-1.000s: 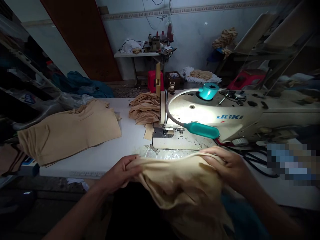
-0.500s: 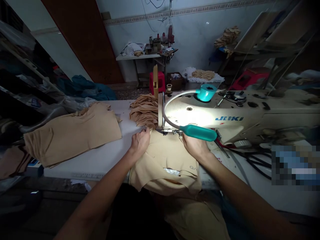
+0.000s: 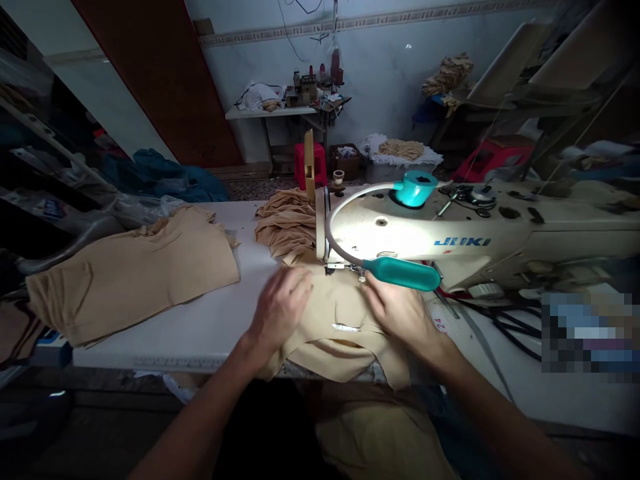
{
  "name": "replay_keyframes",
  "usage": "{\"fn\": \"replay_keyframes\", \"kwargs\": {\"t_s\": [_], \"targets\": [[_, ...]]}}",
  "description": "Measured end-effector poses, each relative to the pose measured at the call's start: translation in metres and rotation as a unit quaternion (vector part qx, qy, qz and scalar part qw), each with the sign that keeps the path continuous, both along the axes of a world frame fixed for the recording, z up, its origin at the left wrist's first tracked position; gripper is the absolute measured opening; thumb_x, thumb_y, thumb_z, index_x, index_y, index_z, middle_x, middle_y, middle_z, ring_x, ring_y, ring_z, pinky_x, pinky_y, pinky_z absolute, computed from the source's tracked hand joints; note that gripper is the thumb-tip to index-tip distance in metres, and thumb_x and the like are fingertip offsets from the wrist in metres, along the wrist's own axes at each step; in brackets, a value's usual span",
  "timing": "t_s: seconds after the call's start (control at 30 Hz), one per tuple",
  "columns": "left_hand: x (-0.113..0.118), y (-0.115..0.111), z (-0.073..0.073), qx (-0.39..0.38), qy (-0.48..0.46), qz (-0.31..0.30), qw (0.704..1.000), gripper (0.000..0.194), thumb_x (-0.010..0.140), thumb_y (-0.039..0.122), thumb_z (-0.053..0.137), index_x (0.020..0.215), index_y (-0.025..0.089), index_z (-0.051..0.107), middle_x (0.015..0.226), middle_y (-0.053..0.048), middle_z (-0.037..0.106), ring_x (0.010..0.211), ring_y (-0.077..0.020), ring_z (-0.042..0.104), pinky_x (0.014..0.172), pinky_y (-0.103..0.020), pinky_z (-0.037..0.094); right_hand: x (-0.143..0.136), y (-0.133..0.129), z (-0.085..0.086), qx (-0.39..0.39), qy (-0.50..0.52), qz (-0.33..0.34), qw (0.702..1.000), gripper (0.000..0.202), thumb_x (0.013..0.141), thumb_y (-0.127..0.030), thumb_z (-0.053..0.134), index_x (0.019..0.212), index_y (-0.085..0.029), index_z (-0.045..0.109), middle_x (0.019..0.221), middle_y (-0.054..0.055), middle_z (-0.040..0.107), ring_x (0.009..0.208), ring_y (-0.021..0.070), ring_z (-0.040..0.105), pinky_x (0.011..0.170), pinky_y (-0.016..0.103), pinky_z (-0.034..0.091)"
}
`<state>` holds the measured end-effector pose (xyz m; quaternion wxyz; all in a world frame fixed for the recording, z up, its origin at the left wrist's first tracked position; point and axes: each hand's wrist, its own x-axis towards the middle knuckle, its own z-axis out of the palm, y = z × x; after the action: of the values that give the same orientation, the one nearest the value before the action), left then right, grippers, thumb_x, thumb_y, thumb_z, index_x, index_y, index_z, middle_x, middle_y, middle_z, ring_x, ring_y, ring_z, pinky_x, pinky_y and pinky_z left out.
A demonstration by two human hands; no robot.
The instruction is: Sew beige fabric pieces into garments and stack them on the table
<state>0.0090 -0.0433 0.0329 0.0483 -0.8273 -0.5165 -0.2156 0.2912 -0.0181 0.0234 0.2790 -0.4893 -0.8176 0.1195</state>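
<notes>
A beige knit garment [image 3: 325, 303] lies under the needle area of a white JUKI sewing machine [image 3: 410, 230], its ribbed neckline toward me at the table edge. My left hand [image 3: 284, 300] is on the garment's left side, its fingers bent down and closed on the cloth; the fingertips are slightly blurred. To the right of the presser foot [image 3: 333, 270], my right hand [image 3: 403, 310] holds the cloth between thumb and fingers. The teal lamp [image 3: 403, 274] hides part of those fingers. Light from it falls on the machine and the cloth.
A flat stack of beige garment pieces [image 3: 145, 270] lies on the table's left. Bunched tan cloth [image 3: 285, 223] sits behind the needle end. Black cables [image 3: 515, 327] run at right. Farther back stand a red stool [image 3: 310, 165] and another sewing table [image 3: 270, 112].
My left hand has come back toward me from the garment's far left edge and now lies over its side. The garment has shifted slightly. My right hand stays beside the presser foot.
</notes>
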Motion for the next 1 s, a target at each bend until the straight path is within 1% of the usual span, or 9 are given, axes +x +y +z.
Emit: {"fn": "replay_keyframes", "kwargs": {"t_s": [0.07,0.13,0.27,0.43,0.6,0.7,0.8,0.87,1.0], "targets": [[0.002,-0.025,-0.012,-0.026,-0.002,-0.127,0.991,0.025,0.110,0.027,0.055,0.128,0.019,0.070,0.142,-0.014,0.069,0.140,-0.0314,0.060,0.121,-0.049,0.047,-0.006,-0.026,-0.003,-0.005,-0.003,0.053,0.999,0.024,0.109,-0.030,0.050,0.118,-0.026,0.072,0.137,0.012,0.072,0.129,0.0344,0.065,0.109,0.053,0.053],[-0.002,-0.038,-0.023,-0.045,-0.001,-0.166,0.985,0.018,0.108,0.030,0.060,0.115,0.019,0.073,0.138,-0.013,0.072,0.142,-0.0334,0.059,0.123,-0.053,0.045,-0.009,-0.044,-0.010,-0.009,-0.004,0.087,0.996,0.019,0.109,-0.026,0.051,0.113,-0.026,0.070,0.138,0.011,0.071,0.129,0.0305,0.066,0.106,0.050,0.055],[-0.020,-0.038,-0.030,-0.035,-0.008,-0.086,0.996,0.020,0.107,0.023,0.058,0.095,0.020,0.073,0.120,-0.011,0.077,0.135,-0.0327,0.064,0.118,-0.051,0.049,-0.005,-0.055,-0.026,-0.002,-0.014,0.057,0.998,0.011,0.107,-0.027,0.054,0.099,-0.024,0.062,0.138,0.015,0.071,0.133,0.0327,0.065,0.104,0.052,0.055],[-0.034,-0.036,-0.024,-0.034,0.016,-0.044,0.998,0.022,0.108,0.024,0.054,0.092,0.020,0.069,0.116,-0.013,0.076,0.132,-0.0313,0.065,0.112,-0.047,0.052,-0.004,-0.052,-0.031,0.000,-0.026,0.029,0.999,0.011,0.105,-0.029,0.055,0.097,-0.024,0.061,0.141,0.017,0.070,0.136,0.0341,0.063,0.106,0.053,0.055],[-0.045,-0.043,-0.036,0.004,0.044,0.049,0.998,0.020,0.107,0.035,0.060,0.115,0.019,0.070,0.118,-0.016,0.073,0.116,-0.0333,0.068,0.102,-0.048,0.056,0.006,-0.063,-0.023,-0.012,0.001,0.034,0.999,0.024,0.106,-0.034,0.061,0.125,-0.021,0.069,0.149,0.017,0.066,0.145,0.0328,0.057,0.118,0.053,0.050],[-0.049,-0.045,-0.039,0.046,0.009,0.036,0.998,0.023,0.104,0.031,0.065,0.122,0.018,0.071,0.125,-0.018,0.069,0.123,-0.0357,0.066,0.107,-0.051,0.055,0.024,-0.088,-0.013,-0.013,0.041,-0.001,0.999,0.032,0.107,-0.035,0.060,0.136,-0.023,0.068,0.153,0.015,0.064,0.145,0.0315,0.057,0.120,0.052,0.049],[-0.041,-0.052,-0.029,0.086,-0.037,-0.006,0.996,0.022,0.100,0.024,0.071,0.122,0.020,0.072,0.139,-0.018,0.066,0.139,-0.0392,0.060,0.118,-0.058,0.049,0.048,-0.132,-0.008,-0.047,0.092,-0.049,0.993,0.024,0.110,-0.033,0.054,0.124,-0.027,0.073,0.132,0.011,0.075,0.127,0.0264,0.069,0.107,0.043,0.057],[-0.025,-0.064,-0.020,0.104,-0.068,-0.040,0.991,0.026,0.097,0.018,0.074,0.123,0.023,0.072,0.138,-0.016,0.068,0.140,-0.0383,0.061,0.119,-0.057,0.050,0.066,-0.167,-0.014,-0.108,0.101,-0.068,0.987,0.023,0.110,-0.033,0.053,0.115,-0.027,0.075,0.112,0.008,0.080,0.106,0.0236,0.075,0.092,0.037,0.059],[0.024,-0.103,-0.014,0.045,-0.137,-0.187,0.972,0.030,0.096,0.008,0.073,0.121,0.025,0.070,0.114,-0.008,0.076,0.123,-0.0302,0.072,0.106,-0.046,0.059,0.111,-0.228,-0.058,-0.267,0.082,-0.129,0.951,0.025,0.104,-0.038,0.058,0.107,-0.025,0.079,0.101,0.007,0.081,0.093,0.0253,0.075,0.082,0.036,0.056]]}}
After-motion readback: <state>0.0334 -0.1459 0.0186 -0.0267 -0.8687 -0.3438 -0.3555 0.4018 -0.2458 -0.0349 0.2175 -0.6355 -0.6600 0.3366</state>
